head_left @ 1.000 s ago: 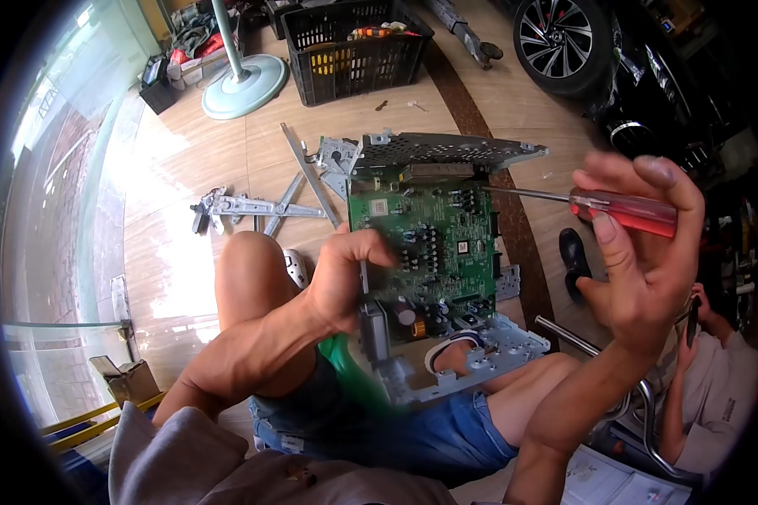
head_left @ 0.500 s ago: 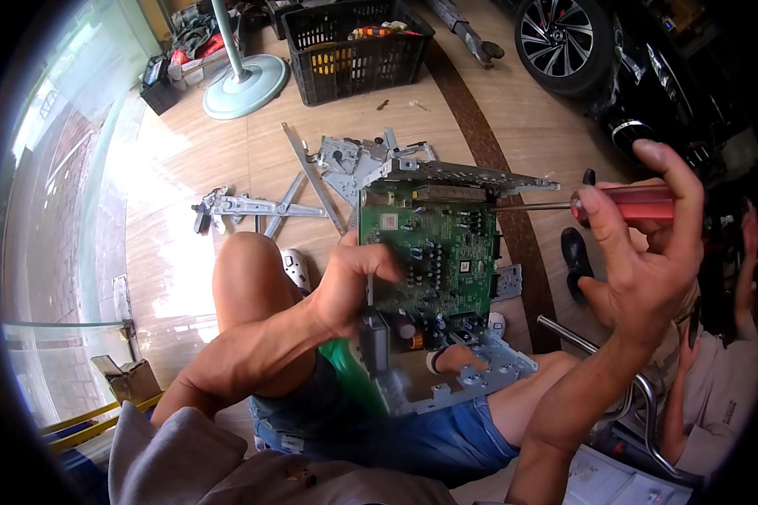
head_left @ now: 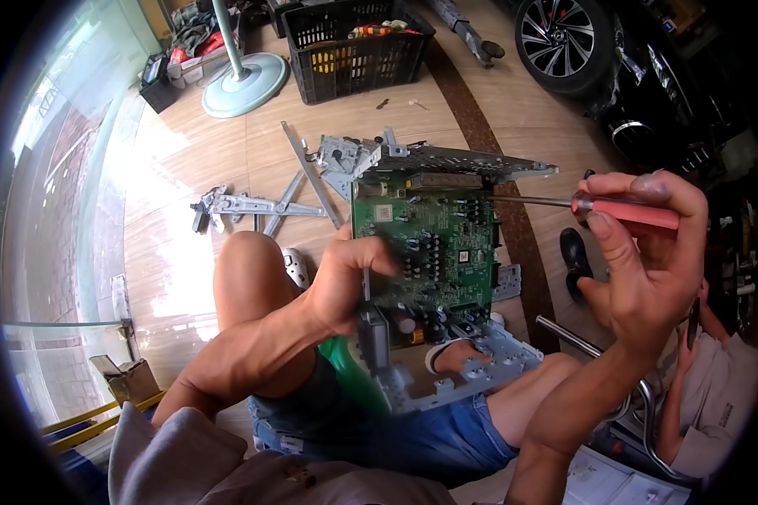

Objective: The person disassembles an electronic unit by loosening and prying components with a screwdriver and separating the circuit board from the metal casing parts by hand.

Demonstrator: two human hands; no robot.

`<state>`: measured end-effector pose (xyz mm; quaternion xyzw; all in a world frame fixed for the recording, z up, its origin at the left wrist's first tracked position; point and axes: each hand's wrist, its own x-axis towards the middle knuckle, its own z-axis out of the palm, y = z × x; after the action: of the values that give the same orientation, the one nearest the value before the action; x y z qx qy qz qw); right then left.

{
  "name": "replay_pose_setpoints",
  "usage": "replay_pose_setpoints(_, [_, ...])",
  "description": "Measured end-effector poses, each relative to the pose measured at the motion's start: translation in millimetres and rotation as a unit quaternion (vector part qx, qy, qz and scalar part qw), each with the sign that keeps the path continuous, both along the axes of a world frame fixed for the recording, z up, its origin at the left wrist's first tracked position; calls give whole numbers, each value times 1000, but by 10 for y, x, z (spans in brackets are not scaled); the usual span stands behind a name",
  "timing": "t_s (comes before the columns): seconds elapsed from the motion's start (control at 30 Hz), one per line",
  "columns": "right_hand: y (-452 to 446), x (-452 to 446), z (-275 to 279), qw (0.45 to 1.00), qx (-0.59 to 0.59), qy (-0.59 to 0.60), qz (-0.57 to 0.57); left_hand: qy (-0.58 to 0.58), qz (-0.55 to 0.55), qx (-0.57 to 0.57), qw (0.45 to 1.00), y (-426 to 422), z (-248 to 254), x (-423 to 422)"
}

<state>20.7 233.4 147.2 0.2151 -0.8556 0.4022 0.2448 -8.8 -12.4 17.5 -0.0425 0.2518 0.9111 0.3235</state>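
My left hand (head_left: 345,278) grips the left edge of a green circuit board (head_left: 434,252), its thumb over the front. The board sits in a metal chassis (head_left: 463,379), with a perforated metal panel (head_left: 472,160) along its top. My right hand (head_left: 648,252) holds a screwdriver (head_left: 636,213) with a red handle, fingers and thumb around it. The screwdriver's shaft points left, and its tip is at the board's upper right edge, just under the panel. Whether the tip touches a screw I cannot tell.
Metal brackets and linkage parts (head_left: 261,204) lie on the tiled floor. Behind them stand a black plastic crate (head_left: 354,63) and a round stand base (head_left: 246,84). A car wheel (head_left: 560,34) is at upper right. Another person (head_left: 720,404) sits at right, beside a bent metal tube (head_left: 648,412).
The board and chassis have tilted slightly and shifted a little left at the top. The fingers of my right hand have curled down onto the screwdriver handle, which now slopes down to the right.
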Motion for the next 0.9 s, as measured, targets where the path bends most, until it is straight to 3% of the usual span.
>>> replay_pose_setpoints(0.17, [-20,-23,1,994,62,60,-72,-6,-12,-5,1000,-21,51,14])
replay_pose_setpoints(0.37, [-101,-30,17,982,106,48,-146,-8,-5,-3,1000,18,67,22])
replay_pose_setpoints(0.57, [-85,-83,-22,998,-10,62,20,-16,11,-3,1000,-20,98,-14])
replay_pose_setpoints(0.67, [-44,-11,3,1000,-14,8,14,5,8,-8,1000,-29,56,-16])
replay_pose_setpoints(0.9, [-55,-31,-26,997,-79,16,-8,20,-2,3,1000,-61,99,-13])
